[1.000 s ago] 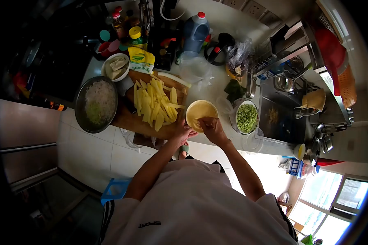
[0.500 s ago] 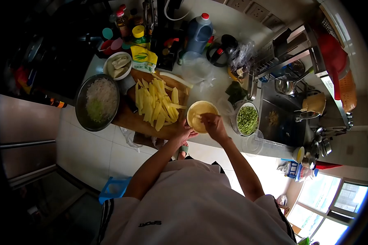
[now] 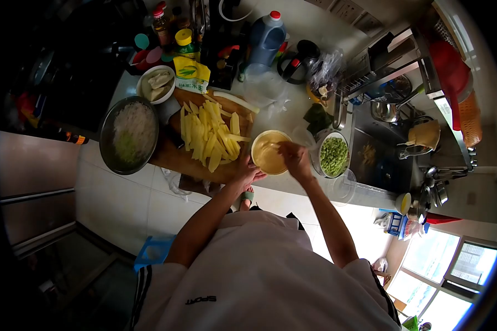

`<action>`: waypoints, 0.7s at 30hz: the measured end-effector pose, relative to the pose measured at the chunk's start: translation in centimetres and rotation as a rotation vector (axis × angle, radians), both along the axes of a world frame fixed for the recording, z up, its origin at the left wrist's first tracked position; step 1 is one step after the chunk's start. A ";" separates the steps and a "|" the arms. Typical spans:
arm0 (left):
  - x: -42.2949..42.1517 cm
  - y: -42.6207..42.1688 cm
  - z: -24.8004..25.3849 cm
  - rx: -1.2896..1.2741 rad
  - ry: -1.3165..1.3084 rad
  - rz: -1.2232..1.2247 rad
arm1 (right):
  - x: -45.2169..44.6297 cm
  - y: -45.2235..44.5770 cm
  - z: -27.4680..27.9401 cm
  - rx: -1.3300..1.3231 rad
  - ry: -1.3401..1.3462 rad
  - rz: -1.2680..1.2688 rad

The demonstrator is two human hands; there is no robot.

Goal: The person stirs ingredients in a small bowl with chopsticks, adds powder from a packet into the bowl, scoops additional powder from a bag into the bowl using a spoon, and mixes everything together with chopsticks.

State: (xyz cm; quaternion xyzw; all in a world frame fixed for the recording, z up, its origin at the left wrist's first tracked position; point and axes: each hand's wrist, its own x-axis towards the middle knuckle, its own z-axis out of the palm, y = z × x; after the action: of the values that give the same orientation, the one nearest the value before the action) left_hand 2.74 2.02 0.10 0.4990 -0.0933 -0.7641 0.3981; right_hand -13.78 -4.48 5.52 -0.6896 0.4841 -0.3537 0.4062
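A round bowl of pale yellow batter (image 3: 266, 155) is at the counter's front edge. My left hand (image 3: 250, 173) has its fingers closed on the bowl's near left side. Over the bowl's right rim, my right hand (image 3: 296, 162) is closed in a pinch; what it grips is hidden by the fingers. To the left, cut yellow potato strips (image 3: 210, 135) lie heaped on a wooden cutting board (image 3: 168, 151). Right of my right hand stands a bowl of chopped green beans (image 3: 333, 156).
A metal bowl (image 3: 107, 138) with white and green food sits left of the board, below a white bowl (image 3: 169, 91) holding pale pieces. Behind are a yellow packet (image 3: 192, 74) and a large blue jug (image 3: 266, 41). The sink (image 3: 386, 176) lies right.
My right hand has shifted slightly right across the bowl, and the surface of the batter looks different. My left hand stays at the bowl. The whole view has shifted a little.
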 end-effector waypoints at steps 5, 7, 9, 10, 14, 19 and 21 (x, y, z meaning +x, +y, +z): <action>-0.1 -0.2 -0.5 -0.023 0.013 0.006 | 1.1 2.2 3.6 -0.009 0.214 0.082; 0.0 0.3 -0.9 -0.025 0.004 -0.002 | 1.0 0.7 2.5 0.096 0.094 0.056; 0.1 0.1 -0.8 -0.045 -0.017 -0.018 | -1.0 -0.8 3.1 0.065 0.365 0.040; 0.1 -0.5 -0.4 -0.051 -0.019 -0.009 | -0.9 0.1 2.3 0.122 0.230 0.034; 0.1 0.3 -1.8 -0.045 -0.018 -0.010 | -1.2 0.5 2.7 0.351 -0.187 -0.005; 0.0 0.2 -3.0 -0.018 -0.001 0.004 | -8.1 2.3 3.3 0.403 -0.315 -0.129; 0.1 0.2 -2.6 -0.029 -0.008 0.002 | -9.0 3.3 2.0 0.450 -0.334 -0.174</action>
State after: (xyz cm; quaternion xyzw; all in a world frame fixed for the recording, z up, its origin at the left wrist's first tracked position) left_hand 2.87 2.25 -2.49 0.4962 -0.1053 -0.7604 0.4056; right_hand -22.76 -1.20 7.51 -0.4704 0.5340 -0.3795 0.5913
